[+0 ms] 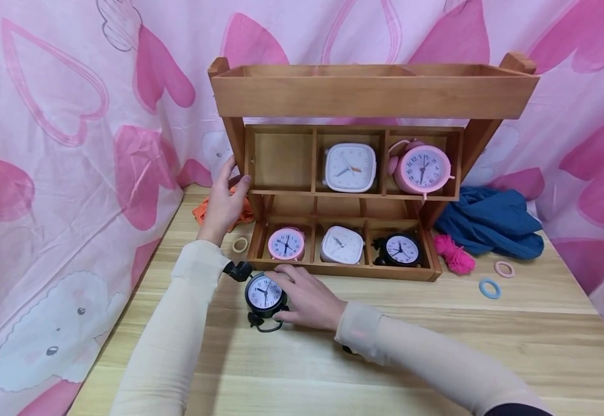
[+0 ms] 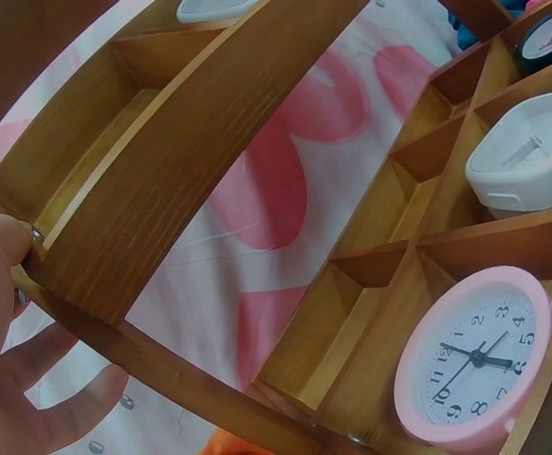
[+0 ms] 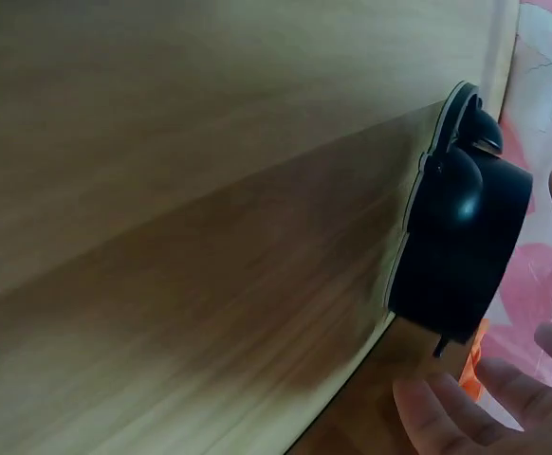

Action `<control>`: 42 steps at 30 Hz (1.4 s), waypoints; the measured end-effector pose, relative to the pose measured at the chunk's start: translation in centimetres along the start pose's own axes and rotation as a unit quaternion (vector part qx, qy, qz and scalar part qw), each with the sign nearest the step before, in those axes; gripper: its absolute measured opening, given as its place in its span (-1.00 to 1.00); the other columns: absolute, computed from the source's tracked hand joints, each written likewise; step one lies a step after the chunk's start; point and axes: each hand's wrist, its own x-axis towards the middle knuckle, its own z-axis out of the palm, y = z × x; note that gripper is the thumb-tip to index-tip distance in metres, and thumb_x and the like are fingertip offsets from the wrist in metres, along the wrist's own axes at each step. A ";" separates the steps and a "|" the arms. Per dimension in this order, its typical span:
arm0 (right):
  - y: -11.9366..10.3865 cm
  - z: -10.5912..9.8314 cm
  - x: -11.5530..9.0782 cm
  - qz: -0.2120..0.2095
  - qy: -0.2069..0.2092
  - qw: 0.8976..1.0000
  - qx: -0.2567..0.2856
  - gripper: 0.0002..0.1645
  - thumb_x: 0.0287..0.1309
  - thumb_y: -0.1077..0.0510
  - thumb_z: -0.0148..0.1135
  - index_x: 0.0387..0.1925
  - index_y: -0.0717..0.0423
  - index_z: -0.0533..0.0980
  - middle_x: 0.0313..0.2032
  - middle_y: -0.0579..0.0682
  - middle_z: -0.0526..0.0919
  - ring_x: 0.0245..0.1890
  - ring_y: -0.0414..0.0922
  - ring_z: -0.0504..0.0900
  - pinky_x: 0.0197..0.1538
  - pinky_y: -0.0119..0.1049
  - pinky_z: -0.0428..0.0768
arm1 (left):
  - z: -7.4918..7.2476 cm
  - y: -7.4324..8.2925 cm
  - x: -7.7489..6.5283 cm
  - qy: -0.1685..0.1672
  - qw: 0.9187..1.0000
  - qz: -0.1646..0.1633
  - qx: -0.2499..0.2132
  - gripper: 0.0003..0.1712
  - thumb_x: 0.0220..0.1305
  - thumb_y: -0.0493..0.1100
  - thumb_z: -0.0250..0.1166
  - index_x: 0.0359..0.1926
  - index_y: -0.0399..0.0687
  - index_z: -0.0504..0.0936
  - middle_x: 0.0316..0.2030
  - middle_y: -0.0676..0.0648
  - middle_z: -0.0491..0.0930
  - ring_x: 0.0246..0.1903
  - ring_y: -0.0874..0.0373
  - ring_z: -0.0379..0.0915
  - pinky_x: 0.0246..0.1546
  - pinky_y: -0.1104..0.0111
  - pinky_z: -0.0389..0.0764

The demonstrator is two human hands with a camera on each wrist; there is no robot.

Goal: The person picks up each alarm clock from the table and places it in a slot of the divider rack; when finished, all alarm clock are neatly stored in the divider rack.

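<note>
A black twin-bell alarm clock (image 1: 264, 293) lies face up on the table, its bells and handle toward the near edge. My right hand (image 1: 309, 297) reaches around it with spread fingers; in the right wrist view a gap shows between those fingers (image 3: 437, 408) and the clock's black side (image 3: 466, 246). At the left upright of the wooden shelf (image 1: 369, 98), my left hand (image 1: 222, 202) grips the frame, thumb at the front edge and fingers on the outer side. A white square clock (image 1: 350, 167) and a pink bell clock (image 1: 422, 169) occupy the middle tier's centre and right compartments.
In the bottom tier sit a pink clock (image 1: 286, 244), a white clock (image 1: 342, 245) and a black clock (image 1: 401, 250). Blue cloth (image 1: 494, 222), pink yarn (image 1: 454, 254) and two rings lie right of the shelf; orange cloth (image 1: 205, 212) and a beige ring (image 1: 240, 245) lie left.
</note>
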 end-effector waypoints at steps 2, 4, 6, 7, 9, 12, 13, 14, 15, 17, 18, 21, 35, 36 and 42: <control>-0.2 0.4 0.7 -0.010 -0.011 1.000 -0.009 0.03 0.07 -0.27 0.39 0.48 -0.11 0.17 0.36 0.04 0.31 0.28 0.00 0.38 0.33 -0.09 0.45 | 0.0 0.0 0.0 0.000 1.000 0.005 -0.001 -0.32 0.48 0.09 0.05 0.52 0.41 0.05 0.52 0.08 0.07 0.43 -0.03 0.20 0.26 -0.02 0.47; -0.3 0.7 1.2 -0.019 -0.026 0.999 -0.013 0.05 0.07 -0.29 0.38 0.49 -0.12 0.15 0.37 0.06 0.27 0.28 0.01 0.38 0.33 -0.10 0.45 | 0.0 -0.1 0.1 0.000 1.000 0.007 -0.003 -0.32 0.48 0.08 0.05 0.52 0.40 0.05 0.52 0.07 0.07 0.43 -0.04 0.20 0.27 -0.03 0.46; -0.4 1.0 1.6 -0.021 -0.040 0.999 -0.018 0.06 0.08 -0.31 0.36 0.50 -0.13 0.12 0.39 0.07 0.24 0.27 0.01 0.37 0.34 -0.11 0.44 | 0.0 -0.1 0.1 0.001 1.000 0.008 -0.004 -0.33 0.48 0.08 0.06 0.52 0.41 0.06 0.52 0.08 0.07 0.43 -0.04 0.20 0.27 -0.02 0.46; -0.5 1.1 1.8 -0.022 -0.045 0.999 -0.019 0.06 0.08 -0.31 0.36 0.51 -0.14 0.12 0.40 0.07 0.23 0.27 0.01 0.37 0.34 -0.11 0.44 | 0.0 -0.1 0.1 0.000 1.000 0.007 -0.004 -0.32 0.48 0.08 0.06 0.52 0.41 0.05 0.52 0.07 0.07 0.43 -0.04 0.20 0.27 -0.02 0.46; -0.5 1.3 2.1 -0.023 -0.053 0.998 -0.024 0.07 0.08 -0.31 0.35 0.51 -0.14 0.11 0.42 0.07 0.21 0.28 0.02 0.37 0.34 -0.12 0.43 | 0.0 -0.1 0.1 -0.001 1.000 0.004 -0.004 -0.32 0.48 0.09 0.05 0.52 0.42 0.05 0.52 0.08 0.07 0.43 -0.03 0.19 0.27 -0.01 0.46; -0.4 1.5 2.3 -0.023 -0.054 0.998 -0.027 0.03 0.11 -0.26 0.35 0.51 -0.13 0.12 0.43 0.06 0.21 0.27 0.02 0.38 0.34 -0.13 0.43 | 0.0 -0.1 0.1 -0.002 1.000 0.000 -0.003 -0.32 0.48 0.08 0.06 0.52 0.44 0.05 0.52 0.09 0.06 0.43 -0.02 0.19 0.27 -0.01 0.47; -0.3 1.5 2.3 -0.022 -0.054 0.998 -0.024 0.01 0.12 -0.25 0.35 0.51 -0.13 0.13 0.42 0.05 0.22 0.27 0.01 0.38 0.34 -0.13 0.44 | 0.0 -0.2 0.2 -0.002 1.000 0.000 -0.004 -0.32 0.48 0.08 0.06 0.52 0.45 0.05 0.52 0.09 0.07 0.43 -0.02 0.19 0.27 -0.01 0.47; -0.3 1.5 2.3 -0.022 -0.054 0.998 -0.021 -0.01 0.13 -0.23 0.35 0.50 -0.13 0.14 0.42 0.04 0.22 0.27 0.01 0.39 0.33 -0.14 0.44 | 0.0 -0.2 0.2 -0.001 1.000 0.000 -0.005 -0.33 0.48 0.08 0.06 0.51 0.45 0.05 0.52 0.10 0.07 0.43 -0.02 0.20 0.26 -0.01 0.47; -0.2 1.5 2.2 -0.021 -0.054 0.998 -0.015 -0.02 0.14 -0.21 0.35 0.50 -0.12 0.15 0.41 0.04 0.23 0.26 0.00 0.39 0.32 -0.14 0.45 | 0.0 -0.2 0.2 -0.001 1.000 0.000 -0.005 -0.33 0.48 0.08 0.06 0.51 0.45 0.06 0.52 0.10 0.08 0.43 -0.02 0.20 0.26 -0.01 0.48; -0.1 1.5 2.1 -0.018 -0.050 0.999 -0.005 -0.05 0.14 -0.19 0.36 0.48 -0.12 0.18 0.40 0.02 0.25 0.25 -0.02 0.40 0.31 -0.16 0.46 | 0.0 -0.2 0.2 0.000 1.000 0.004 -0.006 -0.33 0.48 0.07 0.06 0.52 0.44 0.06 0.51 0.09 0.08 0.42 -0.02 0.21 0.26 -0.01 0.47; -0.1 1.4 1.9 -0.017 -0.049 0.999 -0.003 -0.06 0.13 -0.19 0.36 0.48 -0.13 0.19 0.39 0.01 0.26 0.24 -0.03 0.40 0.30 -0.17 0.48 | 0.1 -0.2 0.2 0.001 1.000 0.009 -0.009 -0.33 0.48 0.06 0.07 0.52 0.40 0.08 0.51 0.08 0.09 0.42 -0.03 0.22 0.27 -0.01 0.47; 0.0 0.7 1.0 -0.020 -0.034 0.999 -0.003 -0.07 0.10 -0.19 0.38 0.45 -0.14 0.23 0.38 -0.02 0.28 0.23 -0.06 0.40 0.25 -0.17 0.51 | 0.1 -0.3 0.4 0.002 1.000 0.023 -0.014 -0.33 0.48 0.03 0.08 0.52 0.32 0.10 0.51 0.05 0.10 0.40 -0.05 0.24 0.29 -0.01 0.45; 0.3 -10.3 -2.8 -0.060 0.141 0.988 -0.032 -0.13 -0.07 -0.10 0.52 0.30 -0.07 0.40 0.35 0.07 0.33 0.22 0.00 0.46 0.14 -0.12 0.60 | 0.0 -0.2 0.3 -0.002 1.000 0.018 -0.021 -0.31 0.47 0.03 0.09 0.53 0.31 0.09 0.51 0.05 0.09 0.41 -0.03 0.23 0.29 -0.02 0.44; 0.4 -11.2 -2.7 -0.060 0.152 0.986 -0.035 -0.14 -0.06 -0.10 0.52 0.30 -0.08 0.40 0.35 0.06 0.33 0.20 -0.01 0.47 0.12 -0.12 0.61 | 0.0 -0.2 0.3 -0.004 1.000 0.015 -0.021 -0.31 0.47 0.03 0.09 0.53 0.32 0.08 0.52 0.06 0.08 0.42 -0.03 0.22 0.30 -0.02 0.43; 0.5 -15.0 -0.1 -0.062 0.206 0.976 -0.040 -0.17 -0.01 -0.13 0.50 0.29 -0.05 0.42 0.37 0.09 0.31 0.28 0.04 0.40 0.24 0.00 0.54 | -0.2 -0.4 0.4 -0.012 1.000 -0.002 -0.013 -0.30 0.49 0.04 0.07 0.54 0.36 0.03 0.53 0.08 0.04 0.44 -0.02 0.17 0.31 -0.05 0.41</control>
